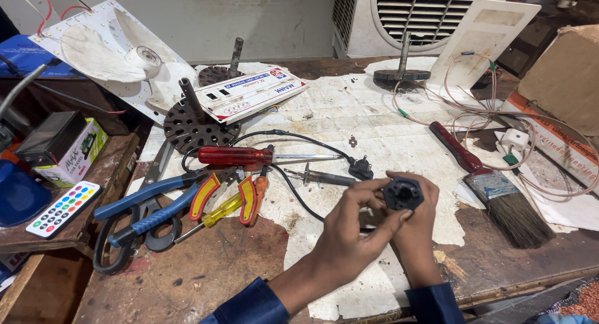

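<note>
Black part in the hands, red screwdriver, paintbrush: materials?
Black part, held by left hand and right hand: looks like matte moulded plastic, though dark metal is possible. Screwdriver: glossy translucent red handle, likely plastic; bright steel-looking shaft. Paintbrush: dark red handle, probably painted wood; shiny metal ferrule; dark bristles.

The left hand point(349, 236) and right hand point(417, 227) are covering the back of the small black round part point(403, 194), and both sleeves are running off the frame at six o'clock. The brown box point(561, 74) is getting cut off at three o'clock, the blue object point(17, 196) at nine o'clock.
</note>
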A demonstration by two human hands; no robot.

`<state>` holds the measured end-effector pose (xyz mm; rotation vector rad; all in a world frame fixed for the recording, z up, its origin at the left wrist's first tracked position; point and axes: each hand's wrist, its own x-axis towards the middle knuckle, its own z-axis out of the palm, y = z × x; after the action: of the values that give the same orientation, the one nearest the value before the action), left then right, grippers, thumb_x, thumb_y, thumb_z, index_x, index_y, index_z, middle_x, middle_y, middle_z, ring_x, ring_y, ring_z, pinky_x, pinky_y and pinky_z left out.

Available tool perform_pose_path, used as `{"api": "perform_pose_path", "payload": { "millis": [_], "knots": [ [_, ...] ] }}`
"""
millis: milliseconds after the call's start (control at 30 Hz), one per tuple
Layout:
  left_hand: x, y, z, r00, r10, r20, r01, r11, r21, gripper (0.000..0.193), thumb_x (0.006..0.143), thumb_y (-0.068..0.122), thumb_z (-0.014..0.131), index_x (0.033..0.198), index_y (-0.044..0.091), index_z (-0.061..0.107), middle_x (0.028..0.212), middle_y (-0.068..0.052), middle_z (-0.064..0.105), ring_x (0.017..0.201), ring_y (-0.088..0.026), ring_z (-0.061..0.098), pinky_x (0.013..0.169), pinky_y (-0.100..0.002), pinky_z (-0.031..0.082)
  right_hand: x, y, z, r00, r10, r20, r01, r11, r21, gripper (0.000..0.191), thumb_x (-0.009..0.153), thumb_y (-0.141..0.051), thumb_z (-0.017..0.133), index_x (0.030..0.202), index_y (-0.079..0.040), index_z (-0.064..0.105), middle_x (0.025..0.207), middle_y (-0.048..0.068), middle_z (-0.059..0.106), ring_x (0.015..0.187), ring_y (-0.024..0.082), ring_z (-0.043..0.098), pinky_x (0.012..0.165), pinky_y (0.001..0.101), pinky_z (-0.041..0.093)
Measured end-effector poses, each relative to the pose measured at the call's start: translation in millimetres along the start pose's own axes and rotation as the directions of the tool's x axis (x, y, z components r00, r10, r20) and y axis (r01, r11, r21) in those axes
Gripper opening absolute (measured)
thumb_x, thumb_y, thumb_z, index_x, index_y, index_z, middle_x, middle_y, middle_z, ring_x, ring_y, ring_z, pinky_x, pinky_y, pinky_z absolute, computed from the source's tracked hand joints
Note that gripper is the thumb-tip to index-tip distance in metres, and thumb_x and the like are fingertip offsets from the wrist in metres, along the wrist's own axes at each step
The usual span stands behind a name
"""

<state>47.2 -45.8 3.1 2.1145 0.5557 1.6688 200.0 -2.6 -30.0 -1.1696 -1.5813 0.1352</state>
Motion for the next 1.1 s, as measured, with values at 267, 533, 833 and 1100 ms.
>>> {"api": "perform_pose_path", "payload": {
  "millis": [267,533,833,1100],
  "knots": [
    [12,20,-12,0.978,-0.04,-0.203,0.045,0.999,0.019,0.039,0.098,0.008,0.074,0.111,0.0,0.038,0.128,-0.025,0.057,0.103,-0.022,0.074,0.068,-0.022,0.063,2,-18,1,0.989,-0.141,0.031,0.145,0.969,-0.202,0.08,0.078,-0.025,0.081,0.149,-0.009,0.049,0.151,0.011,0.046,0.141,0.038,0.03,0.117,0.0513,0.032],
    [24,39,-30,0.91,0.097,-0.404,-0.014,0.979,0.203,0.04,0.093,0.006,0.08,0.105,0.003,0.043,0.121,-0.017,0.058,0.097,-0.015,0.063,0.084,-0.027,0.057,1,-20,6,0.999,-0.044,-0.008,0.044,0.979,0.2,0.13,0.075,-0.028,0.086,0.163,-0.009,-0.009,0.165,0.027,0.021,0.149,0.039,0.034,0.117,0.0519,0.038],
    [34,49,-54,0.823,0.139,-0.55,-0.073,0.988,0.139,0.038,0.097,0.001,0.078,0.106,0.005,0.042,0.124,-0.013,0.05,0.103,-0.012,0.057,0.089,-0.022,0.057,1,-9,9,0.996,-0.013,0.084,0.002,0.992,0.129,0.111,0.08,-0.038,0.08,0.163,-0.008,0.014,0.158,0.023,0.038,0.145,0.035,0.042,0.111,0.0481,0.043],
    [39,53,-76,0.773,0.148,-0.617,-0.067,0.986,0.153,0.038,0.099,0.001,0.075,0.109,0.004,0.039,0.125,-0.012,0.042,0.107,-0.013,0.06,0.089,-0.021,0.062,-1,-29,2,0.99,-0.106,0.097,0.113,0.992,-0.064,0.043,0.088,-0.034,0.075,0.121,-0.008,0.069,0.118,0.01,0.067,0.117,0.028,0.058,0.099,0.0409,0.048]
  ]
}}
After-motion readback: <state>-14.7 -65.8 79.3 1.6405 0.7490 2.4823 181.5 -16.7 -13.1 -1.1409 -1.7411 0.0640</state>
